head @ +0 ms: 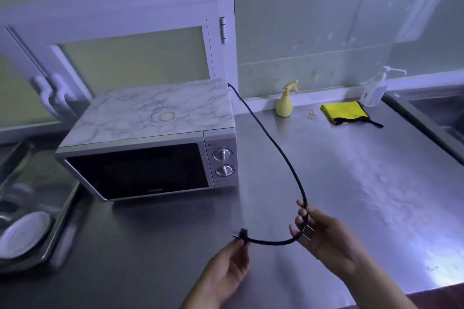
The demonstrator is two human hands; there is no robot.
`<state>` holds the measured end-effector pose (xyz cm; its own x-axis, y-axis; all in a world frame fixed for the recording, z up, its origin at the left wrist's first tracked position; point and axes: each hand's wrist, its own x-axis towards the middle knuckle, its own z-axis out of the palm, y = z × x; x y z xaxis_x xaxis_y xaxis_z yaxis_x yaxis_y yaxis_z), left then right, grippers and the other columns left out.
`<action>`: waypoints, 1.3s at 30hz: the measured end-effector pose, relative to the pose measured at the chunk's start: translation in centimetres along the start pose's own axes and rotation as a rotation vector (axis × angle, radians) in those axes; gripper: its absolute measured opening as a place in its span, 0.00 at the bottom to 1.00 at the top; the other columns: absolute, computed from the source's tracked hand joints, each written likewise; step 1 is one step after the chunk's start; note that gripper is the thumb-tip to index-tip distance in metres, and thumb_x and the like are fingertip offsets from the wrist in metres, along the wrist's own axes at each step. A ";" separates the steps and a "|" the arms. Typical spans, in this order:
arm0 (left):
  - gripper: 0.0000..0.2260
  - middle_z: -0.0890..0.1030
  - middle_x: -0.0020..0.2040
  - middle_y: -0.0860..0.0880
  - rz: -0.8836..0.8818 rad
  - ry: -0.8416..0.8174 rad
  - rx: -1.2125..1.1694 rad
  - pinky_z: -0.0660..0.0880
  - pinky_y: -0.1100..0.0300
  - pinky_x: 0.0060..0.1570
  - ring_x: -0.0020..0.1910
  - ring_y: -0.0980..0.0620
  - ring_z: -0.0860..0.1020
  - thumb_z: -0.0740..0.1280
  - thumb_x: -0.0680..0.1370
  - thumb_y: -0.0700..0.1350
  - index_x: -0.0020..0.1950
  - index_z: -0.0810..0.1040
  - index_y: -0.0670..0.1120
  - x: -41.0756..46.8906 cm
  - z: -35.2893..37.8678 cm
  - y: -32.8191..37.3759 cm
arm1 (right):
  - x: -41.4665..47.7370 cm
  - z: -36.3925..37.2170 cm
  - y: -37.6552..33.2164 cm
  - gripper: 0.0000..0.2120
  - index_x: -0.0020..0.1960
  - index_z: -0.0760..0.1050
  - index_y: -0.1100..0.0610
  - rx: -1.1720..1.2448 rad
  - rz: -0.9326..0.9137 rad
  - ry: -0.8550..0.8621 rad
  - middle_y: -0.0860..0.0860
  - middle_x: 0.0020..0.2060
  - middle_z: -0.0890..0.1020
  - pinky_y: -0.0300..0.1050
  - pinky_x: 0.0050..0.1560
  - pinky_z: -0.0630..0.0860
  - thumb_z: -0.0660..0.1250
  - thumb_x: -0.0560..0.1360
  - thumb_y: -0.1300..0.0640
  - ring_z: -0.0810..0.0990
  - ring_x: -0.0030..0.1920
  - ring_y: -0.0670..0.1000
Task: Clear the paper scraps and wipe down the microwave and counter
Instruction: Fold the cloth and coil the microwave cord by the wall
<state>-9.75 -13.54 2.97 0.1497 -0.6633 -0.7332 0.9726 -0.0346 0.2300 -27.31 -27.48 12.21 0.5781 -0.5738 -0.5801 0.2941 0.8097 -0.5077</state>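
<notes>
Left hand (231,266) pinches plug (243,233), lower centre. Right hand (324,236) curled round black cord (273,143) just right of it. Cord arcs up behind microwave (150,138), centre left on steel counter (351,183): marble-pattern top, dark door, two dials. Yellow cloth (344,111) upper right.

Matt black cord (301,189) in the grip, brushed metal counter (351,183) beneath with soft sheen, microwave (150,158) left of grip: smooth marble-look top, glossy dark door, yellow cloth (344,111) beyond, matt plastic spray bottle (285,105).
</notes>
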 end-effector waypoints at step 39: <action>0.08 0.83 0.42 0.41 0.455 -0.149 0.553 0.82 0.56 0.45 0.38 0.48 0.83 0.61 0.82 0.35 0.50 0.80 0.36 7.6 24.5 5.4 | 4.3 -4.9 -7.2 0.11 0.46 0.82 0.41 -1.052 -0.584 -0.068 0.41 0.43 0.81 0.28 0.47 0.69 0.68 0.79 0.57 0.79 0.46 0.40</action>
<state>-7.76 -37.06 14.30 0.4536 -0.7950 -0.4028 0.5823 -0.0778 0.8092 -30.67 -36.39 10.22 0.6124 -0.7873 -0.0711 -0.2213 -0.0844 -0.9715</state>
